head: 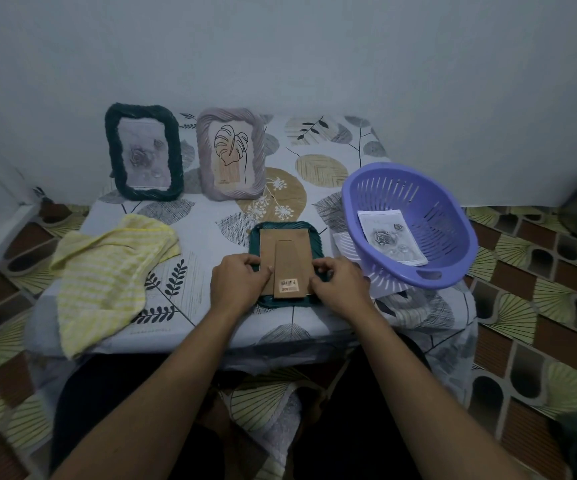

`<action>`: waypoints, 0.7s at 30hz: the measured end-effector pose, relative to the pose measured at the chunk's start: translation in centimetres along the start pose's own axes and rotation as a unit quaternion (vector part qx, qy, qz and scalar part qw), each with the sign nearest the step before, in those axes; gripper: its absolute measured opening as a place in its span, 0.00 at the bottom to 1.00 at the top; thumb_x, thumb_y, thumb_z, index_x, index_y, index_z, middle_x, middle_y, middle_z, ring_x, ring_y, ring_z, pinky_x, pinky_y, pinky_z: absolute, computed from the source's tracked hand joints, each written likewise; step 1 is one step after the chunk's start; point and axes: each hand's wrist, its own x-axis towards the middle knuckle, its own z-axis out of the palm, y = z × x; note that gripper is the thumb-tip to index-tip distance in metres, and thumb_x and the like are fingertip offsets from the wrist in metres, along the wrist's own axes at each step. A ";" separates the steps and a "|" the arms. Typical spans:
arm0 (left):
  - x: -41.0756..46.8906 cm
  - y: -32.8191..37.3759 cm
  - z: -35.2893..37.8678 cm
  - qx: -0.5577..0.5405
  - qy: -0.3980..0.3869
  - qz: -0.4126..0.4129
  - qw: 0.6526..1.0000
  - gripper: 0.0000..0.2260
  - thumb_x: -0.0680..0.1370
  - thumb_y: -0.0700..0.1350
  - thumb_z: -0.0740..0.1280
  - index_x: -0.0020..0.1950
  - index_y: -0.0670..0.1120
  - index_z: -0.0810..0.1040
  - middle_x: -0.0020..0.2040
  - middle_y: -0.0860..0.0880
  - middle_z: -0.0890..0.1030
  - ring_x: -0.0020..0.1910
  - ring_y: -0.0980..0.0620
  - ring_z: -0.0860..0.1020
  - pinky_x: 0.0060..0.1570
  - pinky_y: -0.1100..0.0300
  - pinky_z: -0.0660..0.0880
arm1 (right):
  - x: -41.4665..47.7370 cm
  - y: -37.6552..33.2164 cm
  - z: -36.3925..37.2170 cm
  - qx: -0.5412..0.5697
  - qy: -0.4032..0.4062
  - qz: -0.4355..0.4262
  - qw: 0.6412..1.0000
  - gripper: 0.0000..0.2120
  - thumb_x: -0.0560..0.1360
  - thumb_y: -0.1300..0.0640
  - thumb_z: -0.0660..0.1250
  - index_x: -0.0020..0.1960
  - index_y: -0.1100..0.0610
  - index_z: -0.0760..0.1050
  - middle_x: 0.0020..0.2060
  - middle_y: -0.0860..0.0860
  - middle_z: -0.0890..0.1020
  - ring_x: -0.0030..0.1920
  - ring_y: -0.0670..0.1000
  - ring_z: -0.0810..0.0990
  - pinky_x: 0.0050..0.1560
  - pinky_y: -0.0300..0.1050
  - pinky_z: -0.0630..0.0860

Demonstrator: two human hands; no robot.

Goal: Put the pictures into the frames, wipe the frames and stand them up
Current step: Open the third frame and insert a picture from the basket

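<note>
Between the two hands lies the teal frame (pixel 285 226), face-down on the table (pixel 211 230), cardboard backboard (pixel 287 261) up with its stand leg folded flat. Left hand (pixel 238 282) curls round the frame's left edge, thumb on the board. Right hand (pixel 340 287) pinches at the right edge, fingertips tucked where board meets rim. So the hands are apart, one clamped on each side of the frame.

My read: this is the backing step on the third frame, with the board being seated or its side catches worked. Whether a picture is already under that board, I cannot tell, since the face is hidden.

Beyond the left hand, the dark frame (pixel 110 150) and the mauve frame (pixel 204 150) stand upright side by side, each with a picture showing, so those two look finished. Out past the right hand sits the basket (pixel 453 237), a rose picture (pixel 389 237) lying inside. Out past the left hand, the yellow cloth (pixel 107 268) is rumpled and within reach.

Next, I'd say, the board needs pressing flush and fastening on both sides. Then comes a turn face-up, a reach left for the cloth and a wipe. After that the leg swings out, and there's room beyond the right hand, next to the mauve frame, to stand it.
</note>
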 end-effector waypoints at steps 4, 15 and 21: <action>0.2 0.0 0.0 -0.002 0.003 -0.008 1.000 0.17 0.75 0.51 0.74 0.61 0.44 0.82 0.40 0.51 0.79 0.43 0.51 0.78 0.43 0.61 0.71 | -0.1 -0.1 -0.2 -0.006 0.012 0.013 1.000 0.21 0.72 0.48 0.72 0.65 0.47 0.78 0.59 0.48 0.78 0.62 0.53 0.74 0.64 0.53 0.66; 1.3 0.2 0.1 -0.016 -0.005 -0.050 0.999 0.07 0.77 0.49 0.71 0.52 0.48 0.85 0.44 0.50 0.83 0.48 0.49 0.80 0.49 0.58 0.75 | -0.2 -0.3 -0.2 0.014 -0.003 0.015 1.000 0.20 0.72 0.50 0.73 0.64 0.48 0.79 0.60 0.49 0.77 0.64 0.54 0.73 0.63 0.52 0.64; 1.7 -0.1 -0.2 0.010 -0.012 -0.032 0.999 0.07 0.75 0.47 0.74 0.51 0.47 0.86 0.47 0.49 0.85 0.47 0.50 0.81 0.48 0.61 0.74 | 0.2 -0.9 -0.2 -0.004 -0.002 0.027 1.000 0.22 0.68 0.49 0.73 0.62 0.46 0.77 0.59 0.49 0.77 0.63 0.55 0.74 0.62 0.53 0.66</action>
